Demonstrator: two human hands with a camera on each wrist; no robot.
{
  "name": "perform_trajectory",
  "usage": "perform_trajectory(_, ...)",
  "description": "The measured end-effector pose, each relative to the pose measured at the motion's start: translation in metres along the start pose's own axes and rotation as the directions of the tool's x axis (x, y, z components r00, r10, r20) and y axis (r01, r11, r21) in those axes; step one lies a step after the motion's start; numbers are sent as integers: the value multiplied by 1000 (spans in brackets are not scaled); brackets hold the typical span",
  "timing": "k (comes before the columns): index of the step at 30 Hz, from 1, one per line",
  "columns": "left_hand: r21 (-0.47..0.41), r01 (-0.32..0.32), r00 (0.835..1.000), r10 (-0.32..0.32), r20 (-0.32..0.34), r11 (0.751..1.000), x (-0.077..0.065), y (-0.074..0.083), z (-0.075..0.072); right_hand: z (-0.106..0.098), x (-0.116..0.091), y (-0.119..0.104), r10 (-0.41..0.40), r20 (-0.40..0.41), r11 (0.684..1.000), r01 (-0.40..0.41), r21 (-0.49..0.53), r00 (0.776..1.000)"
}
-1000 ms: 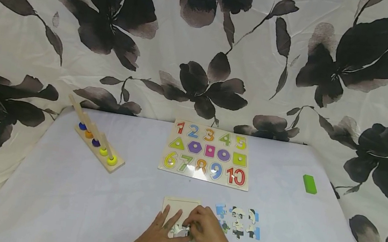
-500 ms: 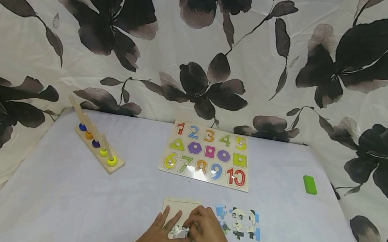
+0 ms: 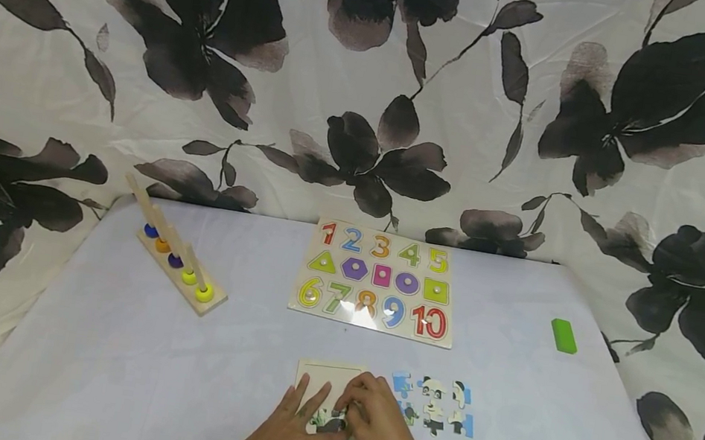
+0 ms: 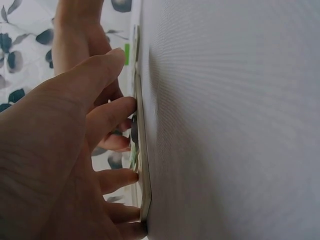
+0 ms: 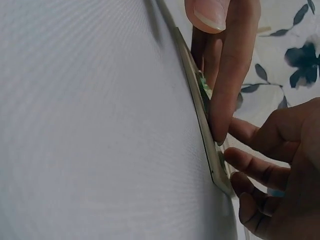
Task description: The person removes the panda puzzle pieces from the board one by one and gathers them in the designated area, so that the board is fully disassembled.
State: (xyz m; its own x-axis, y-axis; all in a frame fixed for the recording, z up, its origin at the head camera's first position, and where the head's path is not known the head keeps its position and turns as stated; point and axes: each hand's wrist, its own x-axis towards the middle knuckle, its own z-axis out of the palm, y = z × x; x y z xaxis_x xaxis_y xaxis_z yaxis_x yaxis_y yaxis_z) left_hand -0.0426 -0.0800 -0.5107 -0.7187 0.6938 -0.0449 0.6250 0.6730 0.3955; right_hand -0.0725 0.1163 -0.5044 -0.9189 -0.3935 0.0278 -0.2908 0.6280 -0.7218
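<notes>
Near the front of the table lies a small pale wooden puzzle tray (image 3: 334, 374). My left hand (image 3: 289, 429) rests spread over its left and near sides, fingertips down on the tray, as the left wrist view shows. Between the hands, dark and green jigsaw pieces (image 3: 330, 424) sit in the tray's near part. My right hand (image 3: 379, 425), its fingers curled, pinches at a jigsaw piece (image 5: 222, 159) along the tray's right side; the fingers hide most of it. Several loose panda jigsaw pieces (image 3: 433, 404) are laid out to the right of the tray.
Behind the tray lies a wooden board of numbers and shapes (image 3: 376, 280). At the left is a peg stand (image 3: 182, 264) with coloured rings. A green block (image 3: 563, 335) lies far right. A floral cloth (image 3: 371, 87) hangs behind the table.
The pieces between my hands, pale and shiny before, now show dark and green. Both hands keep almost the same place, with slight movement of the right fingers.
</notes>
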Motion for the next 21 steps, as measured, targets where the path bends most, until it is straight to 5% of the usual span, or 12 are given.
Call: perform_trajectory(21, -8, 11, 999, -10, 44, 1000, 0, 0, -1, -2, -2, 6, -8, 81, 987, -5, 159, 997)
